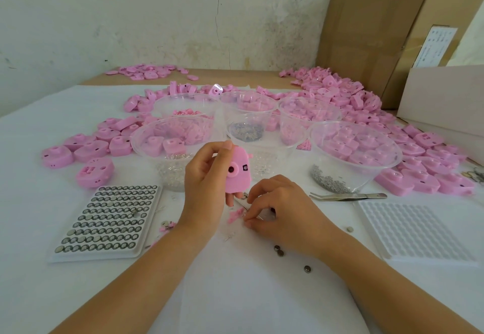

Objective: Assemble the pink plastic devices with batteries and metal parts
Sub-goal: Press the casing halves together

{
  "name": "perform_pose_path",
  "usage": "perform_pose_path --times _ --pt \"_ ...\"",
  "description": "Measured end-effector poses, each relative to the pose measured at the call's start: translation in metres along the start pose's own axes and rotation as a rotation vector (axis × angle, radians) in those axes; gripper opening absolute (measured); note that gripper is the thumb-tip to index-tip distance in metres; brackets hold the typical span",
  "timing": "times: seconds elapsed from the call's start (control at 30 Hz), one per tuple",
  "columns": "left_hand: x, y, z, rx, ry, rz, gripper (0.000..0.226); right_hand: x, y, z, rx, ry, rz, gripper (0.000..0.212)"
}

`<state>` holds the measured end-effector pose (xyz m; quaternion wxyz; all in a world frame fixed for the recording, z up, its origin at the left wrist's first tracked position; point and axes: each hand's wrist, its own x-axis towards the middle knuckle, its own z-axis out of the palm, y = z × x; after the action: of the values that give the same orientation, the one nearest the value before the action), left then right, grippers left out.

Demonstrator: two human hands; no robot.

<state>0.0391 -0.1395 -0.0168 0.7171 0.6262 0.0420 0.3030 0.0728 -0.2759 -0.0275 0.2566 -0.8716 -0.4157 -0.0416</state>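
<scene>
My left hand grips a pink plastic device upright above the table, its face with a dark round hole turned toward me. My right hand rests low on the white table, fingertips curled around thin metal tweezers beside small pink parts. A white tray of button batteries lies to the left. Three loose batteries sit near my right wrist.
Clear bowls hold pink parts, metal pieces and clear bits. Piles of pink devices ring the bowls. A second pair of tweezers and an empty white tray lie at right. Cardboard boxes stand behind.
</scene>
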Motion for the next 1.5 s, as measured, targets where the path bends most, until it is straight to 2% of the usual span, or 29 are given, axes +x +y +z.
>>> perform_pose_path --times 0.1,0.23,0.33,0.63,0.8,0.9,0.97,1.03,1.1,1.2,1.3,1.43,1.5 --pt "0.000 0.003 0.002 0.015 0.006 -0.030 0.019 -0.001 -0.001 0.001 -0.023 0.004 -0.016 0.009" --pt "0.002 0.003 0.002 -0.043 0.014 -0.014 0.042 -0.002 -0.003 -0.002 -0.036 0.009 -0.018 0.014" --pt "0.004 0.002 0.001 -0.063 0.025 0.000 0.050 -0.001 -0.003 -0.004 -0.042 -0.024 0.000 0.012" --pt "0.001 0.000 0.001 -0.017 -0.020 0.024 0.045 -0.002 -0.001 0.000 -0.104 0.036 -0.109 0.012" --pt "0.002 0.000 0.000 -0.038 -0.014 0.014 0.038 -0.001 0.000 -0.005 0.051 0.206 -0.001 0.012" --pt "0.002 0.000 0.001 -0.046 -0.012 0.011 0.028 0.000 0.000 -0.008 0.125 0.221 0.053 0.015" --pt "0.002 0.001 0.001 -0.053 -0.016 0.007 0.021 0.000 0.000 -0.009 0.305 0.230 0.183 0.021" --pt "0.002 0.002 0.002 -0.082 -0.050 -0.023 0.018 0.001 0.000 -0.012 0.574 0.256 0.340 0.019" --pt "0.001 0.001 0.002 -0.150 -0.115 -0.086 0.021 0.002 -0.001 -0.016 0.802 0.314 0.418 0.016" --pt "0.001 0.000 0.002 -0.272 -0.188 -0.201 0.034 0.002 0.000 -0.024 0.954 0.446 0.407 0.015" --pt "0.000 0.000 0.003 -0.346 -0.248 -0.268 0.043 0.002 0.001 -0.027 0.971 0.519 0.361 0.013" --pt "-0.001 0.000 0.004 -0.287 -0.304 -0.235 0.046 0.002 0.003 -0.030 0.922 0.576 0.257 0.022" --pt "-0.002 0.000 0.004 -0.256 -0.315 -0.215 0.051 0.002 0.002 -0.032 0.952 0.552 0.221 0.015"
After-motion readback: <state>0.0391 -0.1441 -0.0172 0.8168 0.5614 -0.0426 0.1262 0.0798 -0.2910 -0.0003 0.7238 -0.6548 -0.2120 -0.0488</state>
